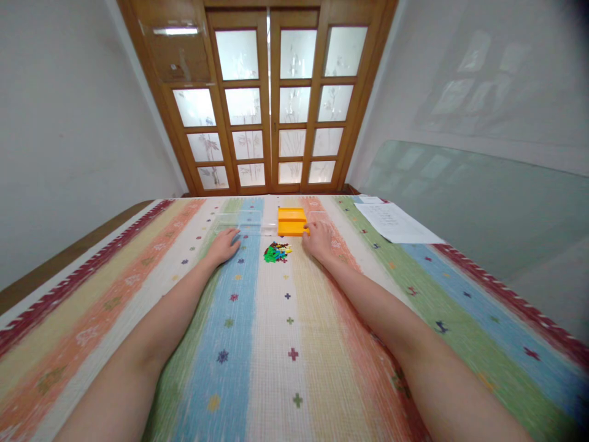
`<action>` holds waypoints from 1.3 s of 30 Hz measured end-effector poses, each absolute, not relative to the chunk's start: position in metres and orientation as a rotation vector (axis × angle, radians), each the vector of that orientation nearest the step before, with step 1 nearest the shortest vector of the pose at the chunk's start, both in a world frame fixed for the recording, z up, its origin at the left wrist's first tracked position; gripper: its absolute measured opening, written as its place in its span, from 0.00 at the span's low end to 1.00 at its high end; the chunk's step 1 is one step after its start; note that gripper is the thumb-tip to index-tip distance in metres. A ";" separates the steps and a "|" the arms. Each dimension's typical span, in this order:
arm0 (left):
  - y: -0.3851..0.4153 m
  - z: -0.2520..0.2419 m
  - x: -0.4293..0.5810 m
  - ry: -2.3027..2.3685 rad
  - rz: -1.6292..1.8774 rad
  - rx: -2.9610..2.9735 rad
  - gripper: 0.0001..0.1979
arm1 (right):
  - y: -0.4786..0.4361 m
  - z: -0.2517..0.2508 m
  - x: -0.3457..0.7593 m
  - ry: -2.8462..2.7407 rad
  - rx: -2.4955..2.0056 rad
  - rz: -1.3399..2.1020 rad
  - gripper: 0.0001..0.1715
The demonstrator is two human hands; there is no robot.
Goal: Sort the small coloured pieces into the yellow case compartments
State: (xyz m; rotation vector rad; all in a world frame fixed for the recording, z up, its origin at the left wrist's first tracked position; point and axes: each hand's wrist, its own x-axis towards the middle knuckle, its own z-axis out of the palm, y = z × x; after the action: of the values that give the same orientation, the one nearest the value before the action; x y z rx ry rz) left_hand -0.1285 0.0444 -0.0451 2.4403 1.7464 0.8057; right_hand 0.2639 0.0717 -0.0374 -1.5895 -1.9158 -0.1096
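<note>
A yellow-orange two-part plastic tray (pixel 292 221) lies toward the far side of the table. My right hand (pixel 319 238) is at its near right corner, with the fingers closed against the edge. To the left of the tray is a clear plastic container (pixel 239 218), its outline faint against the cloth. My left hand (pixel 224 245) rests by the container's near edge, fingers stretched out and apparently holding nothing. Between my hands, nearer to me than the tray, sits a small heap of mixed pieces (pixel 276 252) in green, brown, yellow, blue and red. Single pieces are too small to make out.
A striped, patterned cloth (pixel 271 344) covers the table. Printed paper sheets (pixel 396 222) lie at the far right. Another clear plastic edge (pixel 318 216) shows just right of the tray. Wooden doors with glass panes (pixel 269 104) stand beyond the table, between pale walls.
</note>
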 end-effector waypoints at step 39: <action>0.004 -0.021 -0.035 1.239 0.729 2.656 0.25 | 0.072 -0.024 0.268 -2.133 -1.355 0.003 0.16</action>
State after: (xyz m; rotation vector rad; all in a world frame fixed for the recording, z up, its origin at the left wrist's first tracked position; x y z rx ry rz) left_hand -0.0354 0.0040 -0.0210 2.6562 1.2388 0.7289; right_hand 0.2683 0.0718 -0.0239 -1.3549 -2.1335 0.0034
